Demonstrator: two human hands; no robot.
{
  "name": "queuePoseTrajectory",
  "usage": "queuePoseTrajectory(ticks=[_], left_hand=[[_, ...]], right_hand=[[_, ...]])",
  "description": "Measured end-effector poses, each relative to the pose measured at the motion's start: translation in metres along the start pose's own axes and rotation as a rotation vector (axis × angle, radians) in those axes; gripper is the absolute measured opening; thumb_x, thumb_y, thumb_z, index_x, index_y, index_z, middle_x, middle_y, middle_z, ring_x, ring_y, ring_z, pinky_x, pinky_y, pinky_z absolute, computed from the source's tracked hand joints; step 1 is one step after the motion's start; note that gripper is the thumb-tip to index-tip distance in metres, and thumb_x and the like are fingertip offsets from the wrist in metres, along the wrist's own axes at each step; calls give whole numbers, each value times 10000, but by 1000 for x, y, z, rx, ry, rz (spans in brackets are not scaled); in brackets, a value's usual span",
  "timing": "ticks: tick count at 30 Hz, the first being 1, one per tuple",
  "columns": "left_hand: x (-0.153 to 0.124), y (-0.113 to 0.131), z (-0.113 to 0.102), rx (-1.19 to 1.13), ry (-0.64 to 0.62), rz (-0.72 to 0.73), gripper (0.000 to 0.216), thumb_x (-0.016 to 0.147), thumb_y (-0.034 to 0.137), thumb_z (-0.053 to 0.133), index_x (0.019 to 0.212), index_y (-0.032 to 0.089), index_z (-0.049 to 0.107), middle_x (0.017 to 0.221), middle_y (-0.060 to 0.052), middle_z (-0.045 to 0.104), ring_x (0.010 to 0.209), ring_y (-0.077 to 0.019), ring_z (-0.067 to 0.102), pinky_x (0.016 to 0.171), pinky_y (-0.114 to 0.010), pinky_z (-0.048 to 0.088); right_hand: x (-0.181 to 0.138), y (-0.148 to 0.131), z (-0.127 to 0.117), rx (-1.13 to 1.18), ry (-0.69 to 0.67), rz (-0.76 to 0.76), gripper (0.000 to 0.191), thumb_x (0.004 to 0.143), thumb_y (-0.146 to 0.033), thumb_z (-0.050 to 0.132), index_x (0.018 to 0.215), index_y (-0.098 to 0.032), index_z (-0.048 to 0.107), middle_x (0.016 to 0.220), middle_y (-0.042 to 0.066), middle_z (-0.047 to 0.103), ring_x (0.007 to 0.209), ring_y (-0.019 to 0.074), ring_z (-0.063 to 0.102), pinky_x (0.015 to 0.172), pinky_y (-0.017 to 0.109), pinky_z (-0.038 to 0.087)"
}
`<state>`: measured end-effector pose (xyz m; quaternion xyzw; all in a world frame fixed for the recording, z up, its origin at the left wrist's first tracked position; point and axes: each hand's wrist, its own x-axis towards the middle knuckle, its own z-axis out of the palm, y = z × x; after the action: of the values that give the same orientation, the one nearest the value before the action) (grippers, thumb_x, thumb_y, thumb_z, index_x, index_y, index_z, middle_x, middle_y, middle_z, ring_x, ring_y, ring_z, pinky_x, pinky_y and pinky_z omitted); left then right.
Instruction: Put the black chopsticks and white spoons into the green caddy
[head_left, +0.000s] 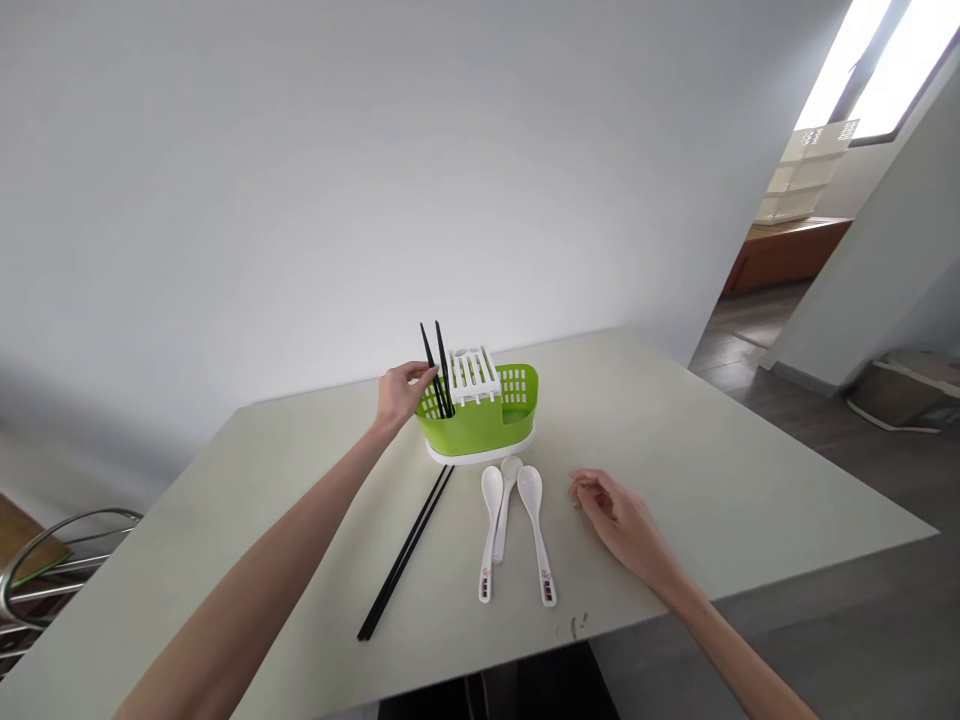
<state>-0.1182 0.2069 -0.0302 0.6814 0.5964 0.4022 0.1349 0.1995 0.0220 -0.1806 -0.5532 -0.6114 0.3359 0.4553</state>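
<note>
A green cutlery holder (484, 418) with a white slotted insert stands on the pale table (750, 460). My left hand (401, 392) pinches a pair of black chopsticks (440, 372) that stand upright in the holder's left compartment. A second pair of black chopsticks (405, 553) lies flat on the table in front of the holder. Three white spoons (514, 525) lie side by side to its right. My right hand (615, 520) rests on the table just right of the spoons, fingers loosely curled, holding nothing.
A white wall rises behind the table. A metal chair frame (52, 560) sits at the far left. To the right the floor drops away toward a wooden bench (787, 250) with a white crate under a bright window.
</note>
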Motion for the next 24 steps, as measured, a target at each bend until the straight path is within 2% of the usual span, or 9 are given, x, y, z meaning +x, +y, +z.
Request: queuePoseTrajectory(ticks=[5,9,12,14,15,17,19,22,24], left_hand=[[4,-2,4,16,2,39,321,902,438,711,1044,158,778,1082,-117,812,1017,-256,736,974,-400,553],[-2,2,-5,20,30,58,372,902,443,713,1137,156,744,1158,-134,777,1055,-259,701,962,-394,536],[-24,-2,-20,-6,158,84,409,965,472,616,1219,158,682,1194,-142,726,1016,-227,677,887,-353,536],[-52,-11,-31,7,240,85,377,997,478,550,1183,168,656,1100,-117,708,929,-204,658,835,-335,527],[-69,-17,-36,34,235,83,353,1006,477,527,1139,174,648,1024,-96,697,877,-197,644,812,-332,520],[-108,-30,-43,121,60,95,323,1015,481,491,1035,190,631,882,-51,661,781,-192,618,760,-332,506],[-147,-40,-46,236,-180,124,326,1002,499,505,1039,196,618,900,-48,652,770,-202,627,732,-342,502],[-192,-44,-47,431,-351,116,326,985,486,549,1102,189,613,1050,-92,674,894,-253,685,798,-381,518],[-209,-40,-49,549,-437,96,266,997,412,545,1112,186,626,1126,-120,682,977,-285,705,835,-398,524]], right_hand=[[-1,-2,0,-14,-7,12,398,1024,-554,484,1174,-224,648,1048,105,766,907,249,711,860,394,534],[-2,-1,0,-15,-5,7,411,1023,-558,475,1180,-216,640,1047,106,766,922,247,711,883,398,532],[-1,1,0,-18,3,-1,417,1012,-562,483,1166,-211,645,1036,109,769,919,249,716,890,402,538],[-1,2,0,-19,9,-2,417,1005,-562,488,1160,-209,648,1031,107,771,913,247,722,892,402,543],[-1,2,0,-22,13,0,417,1001,-561,490,1158,-209,649,1028,106,772,910,246,724,894,403,545],[-1,4,1,-28,20,-1,418,991,-564,498,1151,-210,651,1027,104,773,908,245,727,898,402,547],[-2,5,1,-32,20,-8,422,984,-571,503,1150,-212,650,1029,104,773,915,246,727,903,403,549],[-4,6,1,-37,24,-10,426,975,-579,511,1144,-214,652,1026,109,773,922,252,723,906,413,554],[-5,6,0,-40,31,-14,421,964,-575,526,1136,-214,658,1018,111,774,921,254,722,909,419,556]])
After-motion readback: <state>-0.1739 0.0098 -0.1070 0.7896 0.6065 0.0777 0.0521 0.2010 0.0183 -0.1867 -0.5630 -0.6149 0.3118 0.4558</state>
